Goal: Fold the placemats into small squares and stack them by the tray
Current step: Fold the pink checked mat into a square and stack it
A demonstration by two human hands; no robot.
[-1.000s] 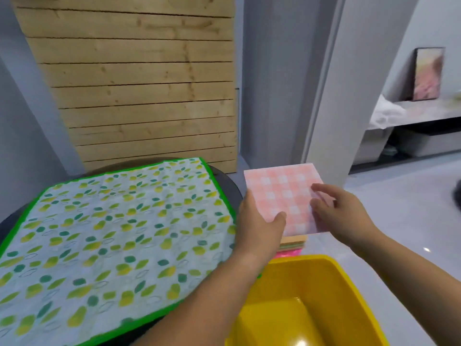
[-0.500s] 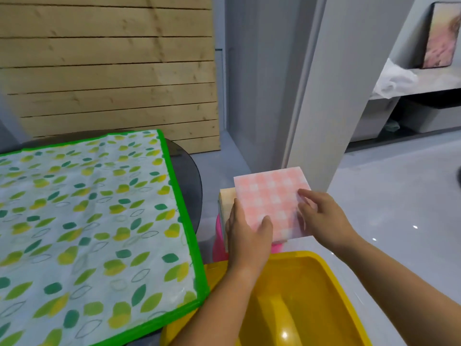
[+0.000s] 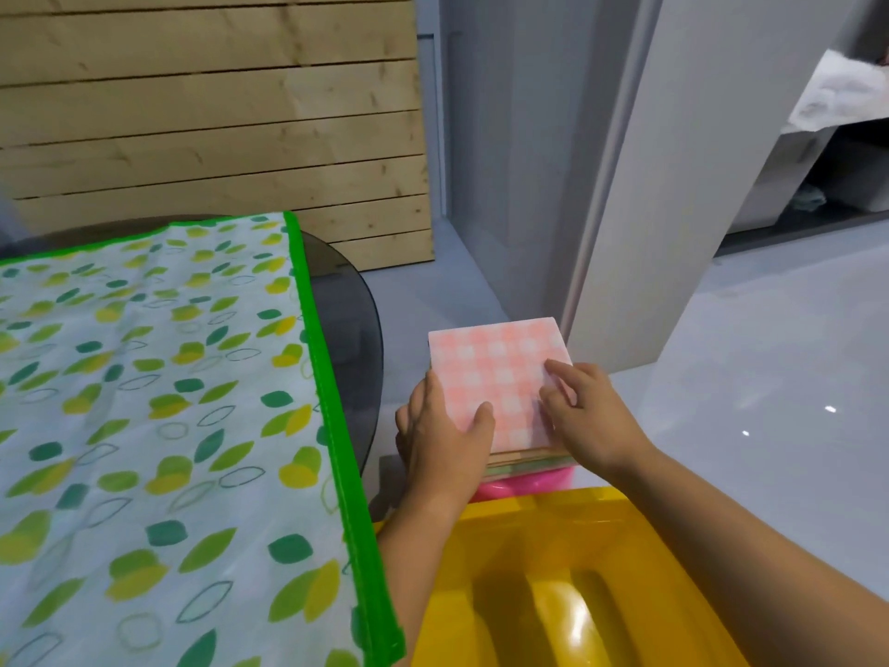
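Head view.
A: Where is the pink checked placemat (image 3: pixel 495 373)?
B: Folded small, on top of the stack (image 3: pixel 529 462), just past the yellow tray (image 3: pixel 543 527).
A: And the hands?
B: The left hand (image 3: pixel 440 440) has a grip on its left edge, thumb on top. The right hand (image 3: pixel 589 416) presses it flat, holding nothing.
A: What next?
B: Maybe the leaf placemat (image 3: pixel 154 402), open on the desk (image 3: pixel 346 329), leftward. The left hand is nearer.
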